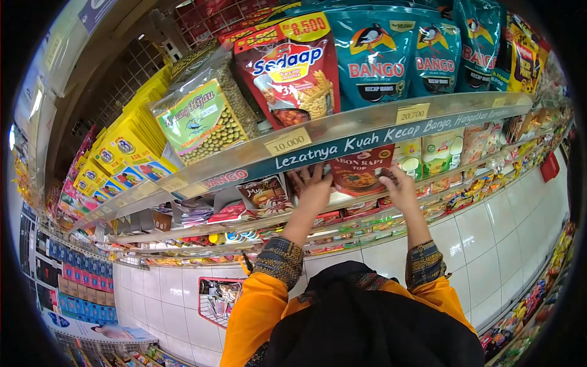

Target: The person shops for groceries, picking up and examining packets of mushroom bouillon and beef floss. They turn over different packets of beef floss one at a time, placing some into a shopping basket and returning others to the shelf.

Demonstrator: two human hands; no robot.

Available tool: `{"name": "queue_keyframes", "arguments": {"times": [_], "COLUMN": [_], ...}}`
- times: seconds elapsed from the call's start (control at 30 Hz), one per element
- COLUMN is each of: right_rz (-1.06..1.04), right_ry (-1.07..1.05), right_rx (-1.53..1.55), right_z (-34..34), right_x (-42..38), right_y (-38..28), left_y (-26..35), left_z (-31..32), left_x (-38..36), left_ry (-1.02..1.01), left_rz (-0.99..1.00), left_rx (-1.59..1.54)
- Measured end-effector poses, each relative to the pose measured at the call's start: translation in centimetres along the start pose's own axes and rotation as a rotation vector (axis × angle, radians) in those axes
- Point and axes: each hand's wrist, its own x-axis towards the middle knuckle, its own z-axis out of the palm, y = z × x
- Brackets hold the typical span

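A red-brown packet marked "Abon Sapi" (362, 174) stands on the shelf below the sign strip, between my two hands. My right hand (400, 187) pinches its right edge with fingers and thumb. My left hand (312, 191) is at its left side, fingers spread and pointing up into the shelf, the fingertips partly in shadow under the upper shelf. Left of my left hand is a dark brown packet (265, 194). Green and white packets (441, 151) stand to the right of the red-brown one.
The upper shelf's edge (342, 132) with price tags runs just above my hands. On it are teal Bango pouches (374, 58), a red Sedaap pouch (290, 76) and a green bean bag (205, 119). A red-rimmed basket (211, 319) sits on the tiled floor.
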Motion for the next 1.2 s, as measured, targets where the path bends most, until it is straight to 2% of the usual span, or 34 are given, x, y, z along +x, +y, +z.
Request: {"name": "queue_keyframes", "arguments": {"times": [0.07, 0.1, 0.2, 0.23, 0.3, 0.37, 0.53, 0.6, 0.73, 0.93, 1.07, 1.13, 1.2], "right_rz": [-0.026, -0.006, 0.072, 0.044, 0.014, 0.084, 0.021, 0.053, 0.061, 0.016, 0.025, 0.035, 0.057], "right_ry": [0.044, 0.060, 0.073, 0.124, 0.172, 0.187, 0.188, 0.181, 0.192, 0.228, 0.244, 0.321, 0.324], "right_rx": [-0.001, -0.028, -0.109, -0.163, -0.214, -0.258, -0.221, -0.232, -0.254, -0.224, -0.284, -0.369, -0.366], "right_z": [1.2, 1.6, 1.8, 1.7, 1.6, 1.4, 1.5, 1.2, 1.4, 2.3, 2.5, 2.8, 2.9], "right_x": [-0.3, -0.2, 0.3, 0.4, 0.4, 0.4, 0.3, 0.4, 0.5, -0.1, -0.5, -0.4, -0.5], "right_y": [0.6, 0.6, -0.9, -1.3, -1.4, -0.8, -1.3, -1.3, -1.2, -0.8, -0.6, -0.5, -0.6], "left_y": [-1.2, -1.5, -1.7, -1.0, -0.8, -0.8, -2.1, -2.8, -3.0, -2.1, -0.8, 0.4, 1.2], "left_z": [-0.1, -0.5, -0.4, -1.0, -2.1, -2.6, -2.2, -2.3, -2.5, -1.6, -1.4, -1.3, -0.9], "left_x": [-0.1, -0.3, -0.3, -0.5, -0.9, -1.0, -1.2, -1.1, -1.2, -1.6, -2.6, -3.1, -3.1], "left_ry": [0.048, 0.101, 0.075, 0.166, 0.154, 0.140, 0.157, 0.122, 0.072, 0.147, 0.162, 0.196, 0.259], "left_rz": [0.039, 0.079, 0.069, 0.075, 0.090, 0.096, 0.109, 0.161, 0.144, 0.150, 0.148, 0.150, 0.152], "left_rx": [0.141, 0.134, 0.173, 0.111, 0.075, 0.042, 0.090, -0.007, -0.039, 0.065, -0.110, -0.396, -0.406]}}
